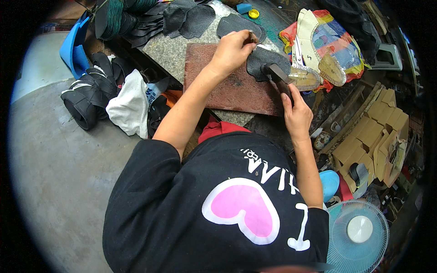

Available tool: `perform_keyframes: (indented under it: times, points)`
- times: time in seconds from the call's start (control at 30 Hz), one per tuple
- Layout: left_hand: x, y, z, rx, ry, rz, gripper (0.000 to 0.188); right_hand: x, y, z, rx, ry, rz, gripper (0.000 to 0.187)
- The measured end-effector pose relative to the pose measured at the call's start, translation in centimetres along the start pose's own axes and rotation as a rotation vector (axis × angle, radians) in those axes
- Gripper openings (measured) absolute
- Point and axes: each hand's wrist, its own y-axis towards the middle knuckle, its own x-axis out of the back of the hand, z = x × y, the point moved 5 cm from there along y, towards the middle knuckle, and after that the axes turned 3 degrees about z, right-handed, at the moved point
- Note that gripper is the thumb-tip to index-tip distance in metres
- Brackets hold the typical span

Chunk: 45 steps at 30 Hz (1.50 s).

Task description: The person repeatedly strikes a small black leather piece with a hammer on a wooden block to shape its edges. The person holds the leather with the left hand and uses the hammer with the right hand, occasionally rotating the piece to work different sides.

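Note:
My right hand (298, 113) is closed around the handle of a dark hammer (277, 73), whose head is over a black textured leather piece (258, 61). That piece lies across the far right part of a reddish-brown board (214, 93). My left hand (233, 51) is above the far edge of the board, with thumb and fingers pinched together. Whatever it pinches is too small to make out. Just beyond its fingers lies another black leather piece (234, 25) with a pale outline.
More black leather cutouts (195, 22) lie at the far left of the grey stone slab (170, 59). Scissors (297, 52) and clear templates (332, 68) rest on a colourful plastic bag (348, 45) at right. Black sandals (84, 102) are left, cardboard (371, 132) and a fan (357, 245) right.

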Motion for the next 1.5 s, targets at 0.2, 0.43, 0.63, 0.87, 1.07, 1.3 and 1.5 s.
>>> perform_keyframes:
  times: [0.2, 0.43, 0.63, 0.87, 1.07, 1.3, 1.5]
  points:
    - [-1.5, -1.8, 1.5, 0.164, -0.419, -0.093, 0.012, -0.9, -0.4, -0.5, 0.055, -0.005, -0.076, 0.034]
    - [-2.1, -2.2, 2.6, 0.152, -0.444, -0.279, 0.012, -0.8, -0.3, -0.7, -0.068, 0.029, 0.032, 0.04]
    - [-2.2, -2.2, 3.0, 0.165, -0.551, -0.272, 0.01, -0.6, -0.3, -0.4, -0.085, 0.025, 0.047, 0.04]
    - [-2.3, -2.1, 3.0, 0.175, -0.538, -0.239, 0.009, -0.7, -0.3, -0.3, -0.073, 0.031, 0.039, 0.039]
    - [-2.4, -2.1, 3.3, 0.193, -0.49, -0.211, 0.011, -0.8, -0.4, -0.6, -0.065, 0.009, 0.04, 0.04]
    - [-2.1, -1.9, 2.3, 0.095, -0.246, -0.195, 0.012, -1.1, 0.3, -1.2, -0.088, 0.089, 0.025, 0.038]
    - [-1.9, -1.6, -0.7, -0.262, 0.169, -0.21, 0.016, 5.2, 1.2, 2.6, 0.095, 0.527, -0.237, 0.041]
